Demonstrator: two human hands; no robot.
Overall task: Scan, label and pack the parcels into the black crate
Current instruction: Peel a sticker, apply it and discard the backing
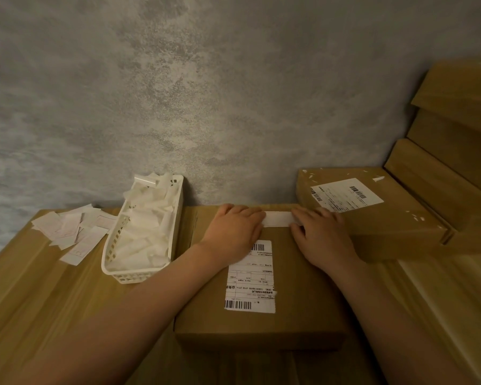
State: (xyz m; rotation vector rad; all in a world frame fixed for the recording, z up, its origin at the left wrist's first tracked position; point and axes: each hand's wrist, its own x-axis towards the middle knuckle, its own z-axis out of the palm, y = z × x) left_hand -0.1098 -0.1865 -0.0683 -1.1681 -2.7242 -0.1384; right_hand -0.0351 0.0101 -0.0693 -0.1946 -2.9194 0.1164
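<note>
A brown cardboard parcel (303,295) lies on the wooden table in front of me, with a white shipping label (250,282) stuck on its top. Along its far edge lies a small white label strip (278,219). My left hand (233,232) rests flat on the parcel, its fingers pressing the strip's left end. On the strip's right end my right hand (320,234) presses with straight fingers. No black crate is in view.
A white plastic basket (122,262) full of white paper backings stands left of the parcel. Loose label slips (72,229) lie at the far left. A second labelled parcel (372,218) sits at the right, with stacked cardboard boxes (456,140) behind it. A grey wall rises behind.
</note>
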